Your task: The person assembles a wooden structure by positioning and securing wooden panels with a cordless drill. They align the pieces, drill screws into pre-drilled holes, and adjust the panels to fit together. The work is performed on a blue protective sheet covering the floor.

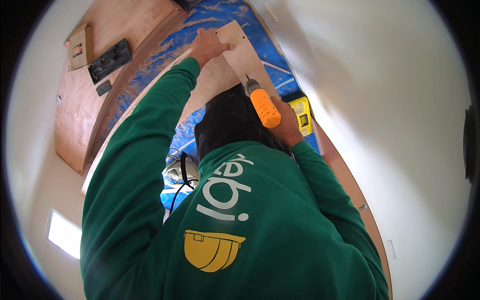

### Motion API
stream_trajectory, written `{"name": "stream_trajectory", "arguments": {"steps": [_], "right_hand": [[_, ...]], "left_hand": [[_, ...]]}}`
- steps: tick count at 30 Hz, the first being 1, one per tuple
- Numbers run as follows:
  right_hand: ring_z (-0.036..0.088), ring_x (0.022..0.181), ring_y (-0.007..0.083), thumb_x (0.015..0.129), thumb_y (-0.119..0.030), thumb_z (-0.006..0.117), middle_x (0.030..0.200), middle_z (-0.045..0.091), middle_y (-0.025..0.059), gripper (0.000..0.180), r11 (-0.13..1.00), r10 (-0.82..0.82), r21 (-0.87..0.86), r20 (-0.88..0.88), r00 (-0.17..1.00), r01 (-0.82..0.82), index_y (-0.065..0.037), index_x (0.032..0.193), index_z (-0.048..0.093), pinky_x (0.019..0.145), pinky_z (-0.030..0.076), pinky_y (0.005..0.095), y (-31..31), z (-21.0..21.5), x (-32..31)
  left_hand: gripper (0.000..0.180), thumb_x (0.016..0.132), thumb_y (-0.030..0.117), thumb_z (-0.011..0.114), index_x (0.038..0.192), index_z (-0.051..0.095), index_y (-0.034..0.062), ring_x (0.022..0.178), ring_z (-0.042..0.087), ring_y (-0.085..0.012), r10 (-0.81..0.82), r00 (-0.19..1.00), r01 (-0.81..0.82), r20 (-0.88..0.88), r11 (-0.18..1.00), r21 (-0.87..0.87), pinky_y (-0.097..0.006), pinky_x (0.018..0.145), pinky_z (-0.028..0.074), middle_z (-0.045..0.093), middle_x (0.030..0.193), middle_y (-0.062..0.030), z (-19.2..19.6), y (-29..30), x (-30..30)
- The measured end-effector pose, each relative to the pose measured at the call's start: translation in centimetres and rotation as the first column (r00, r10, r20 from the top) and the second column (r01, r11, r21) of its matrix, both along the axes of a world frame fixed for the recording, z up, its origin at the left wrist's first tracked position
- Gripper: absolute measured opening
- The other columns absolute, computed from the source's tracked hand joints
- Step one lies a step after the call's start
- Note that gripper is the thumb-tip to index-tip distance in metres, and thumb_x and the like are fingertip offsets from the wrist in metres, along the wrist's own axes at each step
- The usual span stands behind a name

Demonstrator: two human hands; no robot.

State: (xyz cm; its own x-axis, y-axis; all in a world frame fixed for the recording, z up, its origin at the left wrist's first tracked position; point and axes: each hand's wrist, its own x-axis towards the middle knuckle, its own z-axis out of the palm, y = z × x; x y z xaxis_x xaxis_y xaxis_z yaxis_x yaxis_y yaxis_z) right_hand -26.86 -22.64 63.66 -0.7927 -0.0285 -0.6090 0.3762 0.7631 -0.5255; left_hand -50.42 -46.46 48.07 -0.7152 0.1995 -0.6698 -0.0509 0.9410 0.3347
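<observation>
My left hand (207, 46) holds the far corner where a pale wooden strip (250, 55) meets a longer wooden board (212, 82). Its thumb is stretched over the strip, and its fingers are curled at the board's edge. Two small dark spots show near the strip's far end. Wrapped round an orange cordless drill (265, 107) is my right hand (288, 122), partly hidden behind the tool. The drill's bit points at the strip's near part; I cannot tell whether it touches the wood.
Blue sheeting (207, 15) strewn with sawdust covers the floor. On a plywood sheet (120, 22) at the far left lie a cardboard box (80, 48), a black tool case (110, 61) and a small dark block (103, 88). A yellow case (301, 111) stands beside the right-hand wall (380, 110).
</observation>
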Motion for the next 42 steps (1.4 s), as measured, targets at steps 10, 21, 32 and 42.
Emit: {"name": "stream_trajectory", "arguments": {"steps": [10,21,32,42], "right_hand": [[0.073,0.099,0.0497,0.087,-0.023,0.087,0.096,0.076,0.0213,0.033,0.993,0.112,0.024,0.005,0.994,-0.113,-0.008,0.106,0.064,0.089,0.058,0.0598,1.0,-1.0,-1.1],[0.076,0.099,0.045,0.087,-0.029,0.086,0.099,0.078,0.0197,0.034,0.963,0.246,0.095,0.075,0.966,-0.253,-0.009,0.109,0.067,0.084,0.06,0.0569,1.4,-1.1,-3.2],[0.079,0.095,0.0367,0.094,-0.024,0.075,0.096,0.078,0.0117,0.017,0.803,0.558,0.25,0.004,0.83,-0.541,-0.013,0.107,0.072,0.085,0.056,0.0542,0.8,0.7,-7.6],[0.078,0.108,0.0442,0.092,-0.032,0.084,0.106,0.082,0.0204,0.037,0.938,-0.313,-0.141,0.047,0.949,0.316,-0.006,0.116,0.076,0.094,0.062,0.051,3.0,5.5,8.3]], "left_hand": [[0.11,0.079,0.072,0.089,0.151,0.061,-0.0064,0.144,0.059,-0.0448,0.009,1.0,-0.009,-0.002,0.999,0.031,-0.054,0.113,0.055,0.066,0.144,-0.0308,0.1,-0.2,0.1],[0.113,0.077,0.074,0.089,0.152,0.061,-0.0064,0.141,0.062,-0.0462,0.042,0.999,-0.042,0.019,0.999,-0.003,-0.054,0.112,0.057,0.062,0.147,-0.0316,0.7,0.3,0.1],[0.073,0.085,0.059,0.086,0.122,0.079,-0.0034,0.118,0.072,-0.0483,-0.067,0.946,0.102,-0.316,0.99,0.093,-0.055,0.1,0.061,0.075,0.126,-0.0296,-1.0,-1.4,1.3],[0.027,0.104,0.02,0.061,0.082,0.069,0.0072,0.064,0.058,-0.0174,0.437,0.594,-0.786,0.676,0.494,0.371,-0.035,0.06,0.045,0.063,0.072,-0.005,2.4,-8.9,14.4]]}}
